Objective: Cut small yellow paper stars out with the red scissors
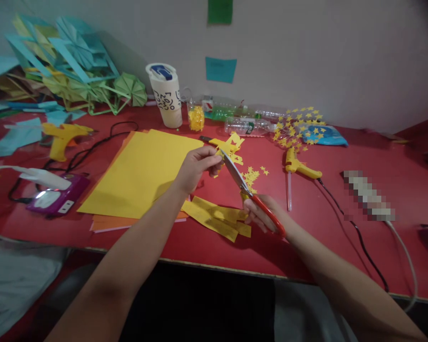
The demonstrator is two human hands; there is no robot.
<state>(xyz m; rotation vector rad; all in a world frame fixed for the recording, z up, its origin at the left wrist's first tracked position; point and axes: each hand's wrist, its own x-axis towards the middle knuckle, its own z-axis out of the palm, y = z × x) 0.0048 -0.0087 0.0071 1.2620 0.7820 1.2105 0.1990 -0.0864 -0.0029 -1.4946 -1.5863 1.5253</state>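
Note:
My right hand (264, 213) grips the red-handled scissors (238, 176), whose blades point up and left. Their tip meets a small yellow paper piece (219, 153) pinched in my left hand (203, 166). Just behind lie yellow paper scraps (234, 145) and a black cutter (209, 140). Small cut yellow stars (251, 176) are heaped beyond the scissors. Yellow paper strips (214, 219) lie on the red table (199, 249) in front of my hands. A stack of yellow sheets (142, 171) is under and left of my left wrist.
At the back stand a white tumbler (168, 102) and a cup of yellow pieces (196, 118), beside lying plastic bottles (248, 126). Yellow glue guns (62, 138) lie left and right (301, 167), their cords trailing. A purple power strip (59, 194) sits left; paper ornaments (82, 52) fill the back left.

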